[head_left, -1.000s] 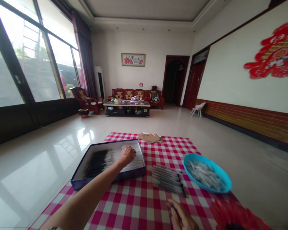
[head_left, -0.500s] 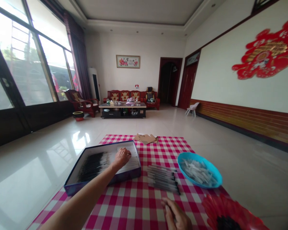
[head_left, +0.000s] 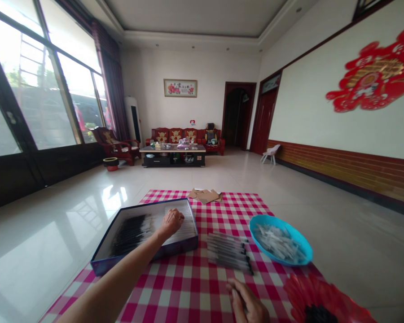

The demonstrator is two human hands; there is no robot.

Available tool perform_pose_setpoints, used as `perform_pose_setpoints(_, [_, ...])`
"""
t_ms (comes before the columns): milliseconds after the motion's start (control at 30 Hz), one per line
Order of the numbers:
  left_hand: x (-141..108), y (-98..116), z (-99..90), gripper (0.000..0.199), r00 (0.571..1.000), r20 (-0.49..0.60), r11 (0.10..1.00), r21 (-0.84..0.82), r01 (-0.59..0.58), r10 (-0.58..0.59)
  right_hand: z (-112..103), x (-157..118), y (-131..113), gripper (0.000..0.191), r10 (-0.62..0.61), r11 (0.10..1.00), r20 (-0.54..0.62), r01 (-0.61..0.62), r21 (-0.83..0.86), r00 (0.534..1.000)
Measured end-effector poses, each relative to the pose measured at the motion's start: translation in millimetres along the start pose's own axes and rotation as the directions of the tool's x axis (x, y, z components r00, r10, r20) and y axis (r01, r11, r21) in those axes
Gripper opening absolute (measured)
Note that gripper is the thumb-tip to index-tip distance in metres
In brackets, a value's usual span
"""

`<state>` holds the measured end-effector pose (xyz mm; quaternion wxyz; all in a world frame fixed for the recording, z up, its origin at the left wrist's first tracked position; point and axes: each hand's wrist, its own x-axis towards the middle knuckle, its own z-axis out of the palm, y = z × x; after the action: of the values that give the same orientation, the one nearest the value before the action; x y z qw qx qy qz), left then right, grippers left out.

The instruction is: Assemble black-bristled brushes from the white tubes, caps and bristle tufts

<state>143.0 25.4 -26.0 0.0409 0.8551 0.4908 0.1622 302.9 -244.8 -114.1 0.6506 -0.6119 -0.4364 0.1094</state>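
Observation:
My left hand (head_left: 173,221) reaches into a shallow dark-blue box (head_left: 185,244). Its fingers are bent down in a pinch over a row of thin white sticks (head_left: 187,227); whether one is between them is hidden. Left of it in the box lies a bundle of slim black-bodied, pen-like sticks (head_left: 129,233). My right hand (head_left: 247,303) is curled closed low over the cloth, partly cut off by the lower edge. What it holds, if anything, cannot be made out. Beyond it, a row of clear pen-like tubes with black ends (head_left: 227,252) lies side by side, slightly blurred.
A blue bowl (head_left: 309,258) with many translucent whitish pieces stands at the right. In front of it is a red petal-edged dish (head_left: 343,298) with black pieces. Torn brown cardboard (head_left: 207,196) lies at the far edge of the pink checked tablecloth (head_left: 175,287).
The view has shifted very slightly. Both hands keep practically the same place and pose, and the things on the cloth have not moved.

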Motion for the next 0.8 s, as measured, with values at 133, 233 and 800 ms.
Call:
perform_pose_setpoints(133, [-2.3,2.3,-8.4,0.022,0.998,-0.042,0.999,-0.017,-0.050,0.050,-6.3,3.1,-3.8,0.031,-0.070,0.997,0.037,0.071,-0.041,0.997])
perform_pose_setpoints(233, [-16.9,22.6,-17.1,0.024,0.986,-0.105,0.990,-0.034,-0.137,0.133,-13.6,7.2,-4.1,0.029,-0.112,0.987,0.066,0.119,-0.110,0.992])
perform_pose_setpoints(800, [-138.9,123.9,46.0,0.038,0.844,0.044,0.844,-0.071,-0.532,0.535,-19.6,11.4,1.3,0.027,-0.159,0.968,0.036,0.163,-0.191,0.987])
